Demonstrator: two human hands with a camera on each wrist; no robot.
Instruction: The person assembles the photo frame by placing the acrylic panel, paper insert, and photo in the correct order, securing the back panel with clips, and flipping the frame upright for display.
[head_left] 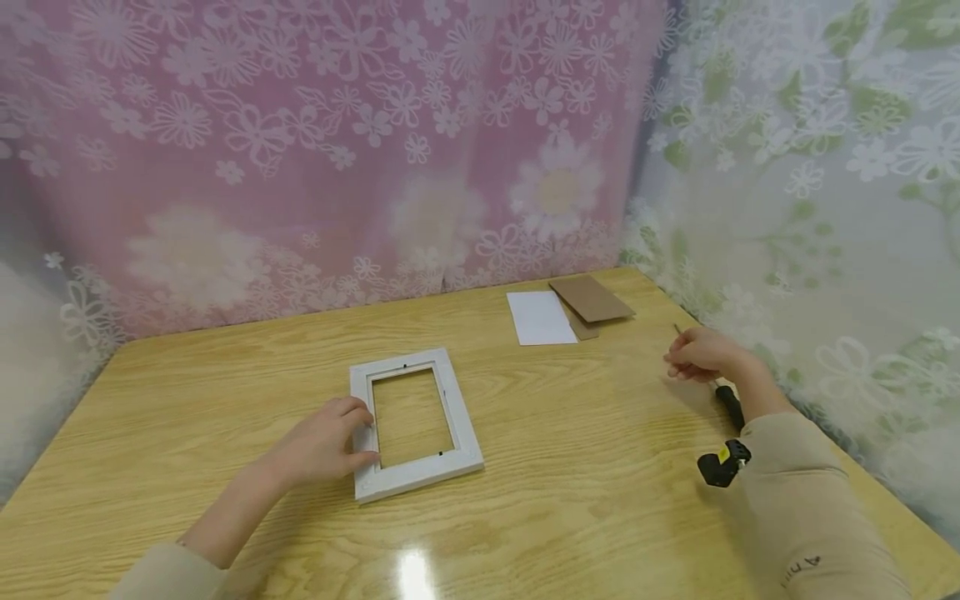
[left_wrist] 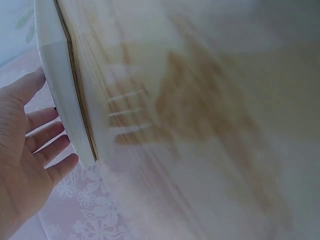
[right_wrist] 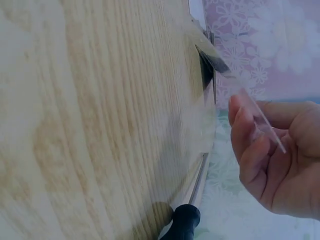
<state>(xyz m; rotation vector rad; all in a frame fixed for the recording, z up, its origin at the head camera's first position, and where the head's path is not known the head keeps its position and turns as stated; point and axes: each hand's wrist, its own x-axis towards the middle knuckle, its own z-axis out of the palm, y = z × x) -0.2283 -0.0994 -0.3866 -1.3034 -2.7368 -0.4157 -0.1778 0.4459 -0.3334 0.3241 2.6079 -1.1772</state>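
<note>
A white picture frame (head_left: 465, 425) lies on the wooden table, its opening showing the tabletop. My left hand (head_left: 322, 442) rests on the frame's left side, fingers extended and thumb apart; the left wrist view shows its fingertips (left_wrist: 59, 129) along the white edge. Over the table's right side, my right hand (head_left: 701, 354) pinches a thin clear sheet (right_wrist: 257, 112) between thumb and curled fingers. That sheet is hard to make out in the head view. Below this hand lies a screwdriver (head_left: 729, 407) with a black handle, partly hidden by the right arm.
At the back right of the table (head_left: 225, 392) lie a white card (head_left: 542, 318) and brown backing boards (head_left: 592, 298), overlapping one another. A pink floral curtain (head_left: 337, 167) hangs along the back edge, a pale green one (head_left: 810, 208) along the right.
</note>
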